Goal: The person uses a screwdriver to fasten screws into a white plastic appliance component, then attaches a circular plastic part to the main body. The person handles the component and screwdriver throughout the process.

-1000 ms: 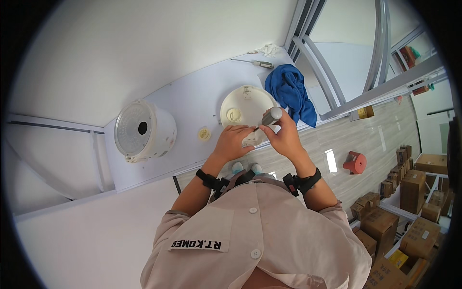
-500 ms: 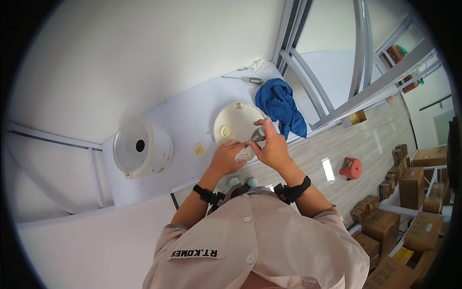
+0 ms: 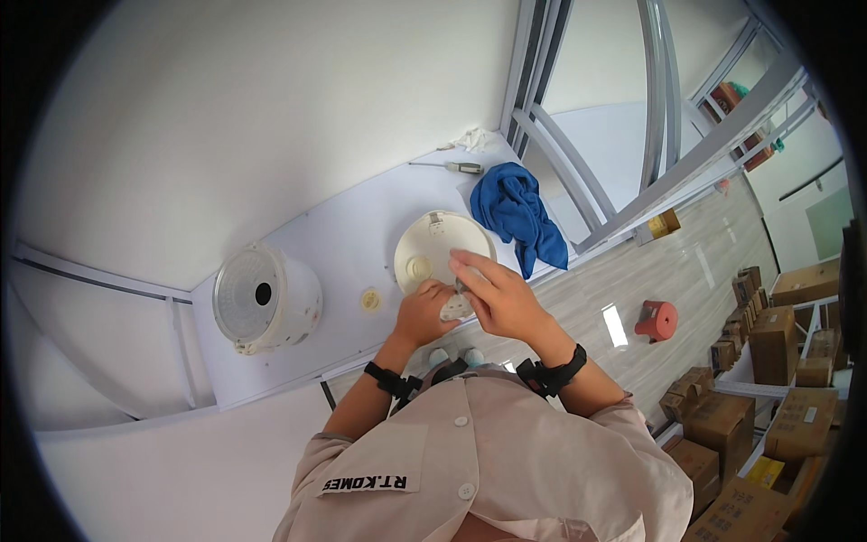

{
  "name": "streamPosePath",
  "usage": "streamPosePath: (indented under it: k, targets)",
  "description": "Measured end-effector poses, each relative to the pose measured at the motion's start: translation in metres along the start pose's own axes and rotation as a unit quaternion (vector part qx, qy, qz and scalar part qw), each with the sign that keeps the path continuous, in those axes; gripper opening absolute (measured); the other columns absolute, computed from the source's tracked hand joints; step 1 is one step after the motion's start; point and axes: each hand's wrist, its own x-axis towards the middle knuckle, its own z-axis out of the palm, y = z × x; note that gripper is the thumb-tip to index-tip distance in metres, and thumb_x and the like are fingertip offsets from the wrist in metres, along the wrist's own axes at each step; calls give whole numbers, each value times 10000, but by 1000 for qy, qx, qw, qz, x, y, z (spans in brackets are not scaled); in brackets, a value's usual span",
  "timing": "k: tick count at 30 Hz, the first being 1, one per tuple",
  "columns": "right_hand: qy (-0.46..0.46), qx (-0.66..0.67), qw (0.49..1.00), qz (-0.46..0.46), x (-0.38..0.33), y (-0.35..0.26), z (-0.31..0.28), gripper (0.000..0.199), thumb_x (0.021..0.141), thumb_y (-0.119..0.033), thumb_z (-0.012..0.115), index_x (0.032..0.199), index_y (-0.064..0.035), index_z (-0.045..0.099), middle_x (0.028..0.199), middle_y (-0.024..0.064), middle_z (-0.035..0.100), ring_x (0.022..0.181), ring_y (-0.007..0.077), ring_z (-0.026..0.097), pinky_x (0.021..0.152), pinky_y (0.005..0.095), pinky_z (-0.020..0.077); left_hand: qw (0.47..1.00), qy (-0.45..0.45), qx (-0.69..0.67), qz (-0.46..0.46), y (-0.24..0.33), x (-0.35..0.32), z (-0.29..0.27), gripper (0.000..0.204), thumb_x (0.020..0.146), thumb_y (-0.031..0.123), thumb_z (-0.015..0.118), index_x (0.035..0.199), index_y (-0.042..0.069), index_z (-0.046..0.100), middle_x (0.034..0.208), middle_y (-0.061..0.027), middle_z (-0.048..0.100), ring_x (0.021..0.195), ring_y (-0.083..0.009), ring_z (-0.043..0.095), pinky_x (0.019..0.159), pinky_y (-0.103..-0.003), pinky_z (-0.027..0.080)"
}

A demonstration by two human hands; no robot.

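A round white lid (image 3: 435, 232) lies in front of me with its underside facing up, a pale cream cap (image 3: 418, 267) on its left part. My left hand (image 3: 423, 312) grips the lid's near edge with curled fingers, beside a white part (image 3: 457, 308) that sticks out toward me. Over the lid's right side is my right hand (image 3: 499, 296), its thumb and fingers closed around a small grey piece (image 3: 461, 285) that is mostly hidden. A loose cream ring-shaped piece (image 3: 370, 300) rests on the table to the left of my hands.
At the left stands a white round appliance body (image 3: 298, 294) with a black centre hole. Behind the lid are a screwdriver (image 3: 464, 168), a blue cloth (image 3: 513, 206) and a crumpled white cloth (image 3: 474, 139). A red stool (image 3: 657, 321) and cardboard boxes (image 3: 718, 422) stand to the right.
My right hand has shifted slightly left and down, and the grey piece has gone from plainly visible to mostly covered by fingers. The whole view has tilted a little.
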Motion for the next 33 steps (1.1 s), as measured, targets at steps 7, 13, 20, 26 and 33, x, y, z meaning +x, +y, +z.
streamPosePath:
  k: [7, 13, 20, 26, 33]
  targets:
    - [-55, -49, 997, 14, 0, -12, -8, 606, 895, -122, 847, 1484, -147, 711, 1238, 115, 703, 1087, 335, 718, 929, 433, 606, 999, 49, -8, 19, -2, 5, 10, 547, 750, 356, 931, 1214, 117, 766, 1207, -56, 799, 1207, -313, 710, 938, -445, 630]
    - [30, -30, 999, 28, 21, -28, -5, 648, 883, -183, 854, 1511, -159, 696, 1170, 125, 687, 1038, 319, 699, 891, 430, 585, 999, 51, -15, -2, -5, 5, 13, 520, 740, 362, 940, 1170, 118, 776, 1171, -86, 800, 1162, -328, 731, 932, -452, 629]
    - [-54, -110, 991, 61, 17, -26, -11, 485, 874, -340, 909, 1269, -87, 788, 987, 100, 697, 841, 319, 715, 709, 418, 568, 998, 32, -43, -22, 2, 9, 4, 600, 722, 361, 950, 1250, 128, 784, 1180, -79, 804, 1130, -317, 742, 919, -443, 632]
    - [-96, -194, 960, 180, 24, -33, -16, 438, 916, -399, 866, 1150, -53, 736, 968, 110, 679, 807, 344, 719, 649, 431, 550, 996, -28, -59, -68, 5, 13, -5, 597, 721, 365, 945, 1265, 179, 784, 1174, -62, 815, 1084, -310, 757, 904, -446, 637]
    - [-41, -78, 993, 73, 25, -28, -10, 431, 935, -205, 838, 1279, -28, 649, 1141, 166, 639, 1005, 386, 714, 734, 503, 589, 993, -67, -34, -92, 8, 16, -8, 576, 739, 384, 928, 1262, 191, 782, 1183, -67, 822, 1089, -307, 774, 888, -463, 641]
